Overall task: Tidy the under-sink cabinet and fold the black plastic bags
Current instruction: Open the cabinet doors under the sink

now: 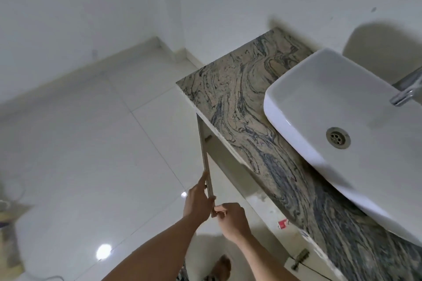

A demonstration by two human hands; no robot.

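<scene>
Step in hand: opening the white under-sink cabinet (230,166). Thin beige cabinet door (206,162) stands swung out, edge-on, below the front edge of the swirled brown-grey stone bench (251,107). Left hand (197,198) clasps its outer face; right hand (230,219) pinches its free corner. The black plastic bags are not in view. Next, as judged: swing wider, reach inside

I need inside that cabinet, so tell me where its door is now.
The cabinet door stands open, edge-on, lower centre of the head view, under the left end of the countertop; the left hand and right hand grip its free edge.
</scene>
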